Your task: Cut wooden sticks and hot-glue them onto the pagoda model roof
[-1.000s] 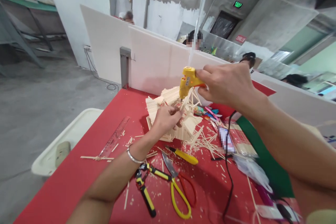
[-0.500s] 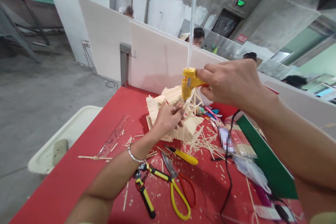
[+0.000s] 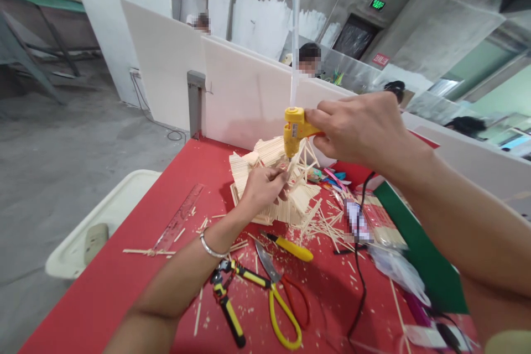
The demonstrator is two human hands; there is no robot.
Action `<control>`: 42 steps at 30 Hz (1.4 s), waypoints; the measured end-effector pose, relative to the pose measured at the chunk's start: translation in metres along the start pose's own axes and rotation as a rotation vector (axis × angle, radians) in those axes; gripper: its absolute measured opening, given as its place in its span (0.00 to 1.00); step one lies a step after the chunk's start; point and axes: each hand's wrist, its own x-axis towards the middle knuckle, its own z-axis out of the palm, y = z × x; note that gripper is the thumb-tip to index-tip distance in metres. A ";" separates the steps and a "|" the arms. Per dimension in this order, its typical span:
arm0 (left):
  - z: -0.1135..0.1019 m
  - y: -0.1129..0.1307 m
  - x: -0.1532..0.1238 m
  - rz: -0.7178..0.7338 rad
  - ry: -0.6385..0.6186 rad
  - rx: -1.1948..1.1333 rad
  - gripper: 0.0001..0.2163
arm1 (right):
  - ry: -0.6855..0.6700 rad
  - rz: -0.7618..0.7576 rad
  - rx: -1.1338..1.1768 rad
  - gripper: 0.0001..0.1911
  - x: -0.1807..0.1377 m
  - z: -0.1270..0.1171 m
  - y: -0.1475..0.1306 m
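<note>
Right hand point(image 3: 357, 130) gripping yellow glue gun point(image 3: 293, 131), nozzle down over stick model point(image 3: 276, 182). Left hand point(image 3: 261, 188) pinching thin stick point(image 3: 293, 165) against model's near side. Scissors point(image 3: 280, 293), pliers point(image 3: 226, 298) nearer than model on red table point(image 3: 124, 282).

Single camera, worn on my head; faces forward and down, close over my left hand point(image 3: 261, 188) and right hand point(image 3: 357, 130); white partition point(image 3: 244, 94) just beyond them.

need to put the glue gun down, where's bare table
Bare red table at the near left edge, in front of the ruler; also the back corner between the partition and the stick model. Crowded right of the scissors: loose sticks, cord, packets.
</note>
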 end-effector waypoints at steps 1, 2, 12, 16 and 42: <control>0.000 -0.001 0.000 0.000 -0.002 0.011 0.14 | 0.004 -0.005 0.000 0.14 0.000 0.000 0.000; 0.000 -0.001 0.001 -0.001 -0.003 0.020 0.15 | 0.007 -0.011 -0.005 0.14 0.000 0.000 0.000; 0.000 -0.004 0.002 -0.023 0.002 0.041 0.13 | 0.024 -0.003 -0.023 0.13 -0.007 -0.006 0.004; 0.002 0.000 0.000 -0.033 0.026 0.032 0.13 | 0.037 0.006 -0.045 0.14 -0.011 -0.004 0.006; 0.006 0.009 -0.006 -0.065 0.050 0.003 0.13 | 0.201 0.406 0.105 0.18 -0.043 0.044 0.035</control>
